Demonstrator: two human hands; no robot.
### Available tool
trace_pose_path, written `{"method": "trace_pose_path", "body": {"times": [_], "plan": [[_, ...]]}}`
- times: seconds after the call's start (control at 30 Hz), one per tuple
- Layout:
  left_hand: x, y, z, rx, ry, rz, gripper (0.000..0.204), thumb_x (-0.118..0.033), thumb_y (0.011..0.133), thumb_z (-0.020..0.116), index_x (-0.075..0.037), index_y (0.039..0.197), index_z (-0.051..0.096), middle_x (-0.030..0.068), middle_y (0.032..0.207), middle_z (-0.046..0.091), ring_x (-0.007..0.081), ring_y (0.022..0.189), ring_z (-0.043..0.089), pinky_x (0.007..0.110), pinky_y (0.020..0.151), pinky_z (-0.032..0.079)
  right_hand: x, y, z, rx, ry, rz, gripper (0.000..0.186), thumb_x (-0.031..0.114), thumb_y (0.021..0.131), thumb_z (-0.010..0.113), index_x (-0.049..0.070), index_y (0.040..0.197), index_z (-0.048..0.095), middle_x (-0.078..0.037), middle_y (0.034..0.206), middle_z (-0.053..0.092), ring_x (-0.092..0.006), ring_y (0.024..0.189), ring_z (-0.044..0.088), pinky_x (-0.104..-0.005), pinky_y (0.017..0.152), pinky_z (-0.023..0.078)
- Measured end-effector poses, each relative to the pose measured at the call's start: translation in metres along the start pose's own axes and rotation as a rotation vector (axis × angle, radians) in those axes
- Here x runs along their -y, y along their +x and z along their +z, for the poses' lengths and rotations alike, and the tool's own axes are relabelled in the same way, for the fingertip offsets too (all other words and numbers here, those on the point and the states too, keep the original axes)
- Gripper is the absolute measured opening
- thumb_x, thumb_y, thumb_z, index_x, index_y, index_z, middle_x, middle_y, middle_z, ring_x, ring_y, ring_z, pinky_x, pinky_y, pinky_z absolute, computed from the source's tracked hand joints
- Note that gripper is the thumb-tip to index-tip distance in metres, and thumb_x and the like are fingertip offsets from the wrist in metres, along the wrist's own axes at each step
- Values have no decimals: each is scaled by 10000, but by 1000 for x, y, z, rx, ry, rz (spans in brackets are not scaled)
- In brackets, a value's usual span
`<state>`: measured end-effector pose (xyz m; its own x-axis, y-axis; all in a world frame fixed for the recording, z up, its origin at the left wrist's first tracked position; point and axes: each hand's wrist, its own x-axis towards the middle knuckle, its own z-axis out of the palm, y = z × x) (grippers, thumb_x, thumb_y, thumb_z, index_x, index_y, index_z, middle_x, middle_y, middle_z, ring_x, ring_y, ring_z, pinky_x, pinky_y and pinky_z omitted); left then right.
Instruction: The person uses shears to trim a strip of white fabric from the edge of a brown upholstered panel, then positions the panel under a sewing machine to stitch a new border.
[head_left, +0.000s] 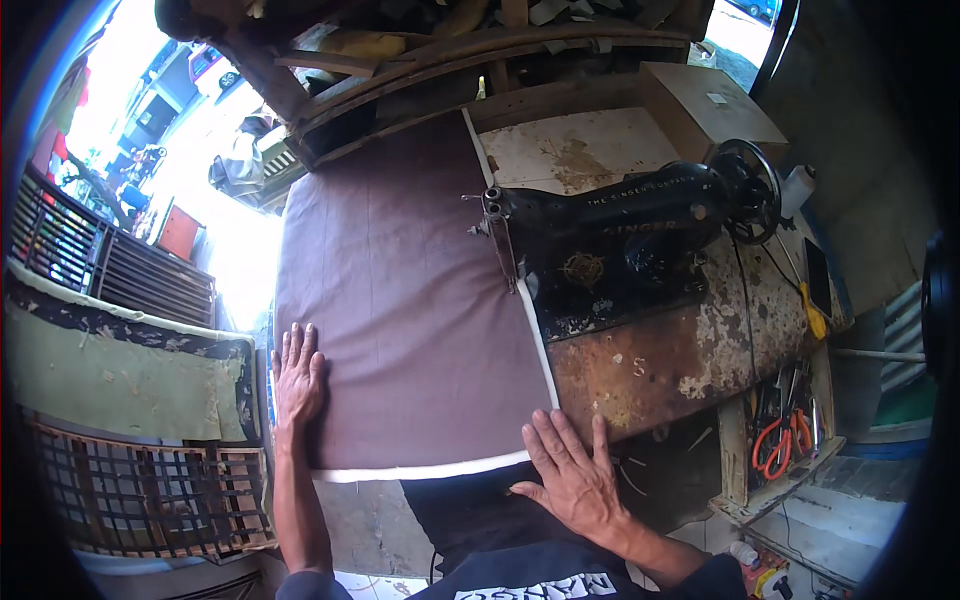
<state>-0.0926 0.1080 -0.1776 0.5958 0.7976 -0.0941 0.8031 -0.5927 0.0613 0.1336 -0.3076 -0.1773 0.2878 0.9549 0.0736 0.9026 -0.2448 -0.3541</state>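
A large sheet of brown fabric with a white edge lies over the left part of the sewing table, its right edge running under the needle end of a black sewing machine. Flat on the fabric's left edge rests my left hand, fingers stretched forward. My right hand is spread at the near right corner, its fingertips by the white edge and the table's front rim. Neither hand grips anything. Soft creases run across the fabric toward the needle.
Right of the machine lie a yellow-handled screwdriver and a thread cone. Orange-handled scissors sit in an open drawer below. A cardboard box stands at the back. Webbed frames and a green padded panel are at left.
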Motion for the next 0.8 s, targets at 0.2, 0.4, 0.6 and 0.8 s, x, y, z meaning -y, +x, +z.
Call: {"method": "trace_pose_path", "body": {"times": [0.2, 0.4, 0.6, 0.8], "plan": [[5, 5, 4, 8, -1, -9, 612, -443, 1131, 339, -192, 1688, 301, 119, 1770, 198, 318, 1642, 134, 508, 1322, 42, 2, -11, -8, 17, 43, 22, 801, 453, 969, 698, 72, 1614, 415, -118, 1721, 327, -273, 1603, 286, -709, 1244, 179], [7, 9, 3, -14, -2, 0, 617, -451, 1128, 358, -198, 1688, 302, 130, 1767, 205, 340, 1638, 145, 518, 1319, 62, 0, -2, -17, -8, 35, -3, 744, 437, 974, 697, 44, 1568, 484, -144, 1680, 399, -291, 1580, 338, -700, 1234, 221], [14, 26, 13, -32, -15, -25, 611, -509, 1140, 241, -253, 1692, 291, 72, 1775, 200, 298, 1646, 125, 533, 1317, 51, -6, 6, -20, -26, 45, -24, 738, 437, 955, 726, 29, 1534, 520, -162, 1634, 462, -314, 1550, 390, -701, 1224, 239], [18, 50, 12, -30, 23, -41, 602, -502, 1138, 263, -275, 1695, 280, 64, 1779, 190, 285, 1650, 108, 530, 1318, 50, -12, 21, -20, -68, 62, -62, 752, 514, 937, 729, 20, 1483, 574, -181, 1567, 543, -326, 1508, 460, -715, 1213, 249]]}}
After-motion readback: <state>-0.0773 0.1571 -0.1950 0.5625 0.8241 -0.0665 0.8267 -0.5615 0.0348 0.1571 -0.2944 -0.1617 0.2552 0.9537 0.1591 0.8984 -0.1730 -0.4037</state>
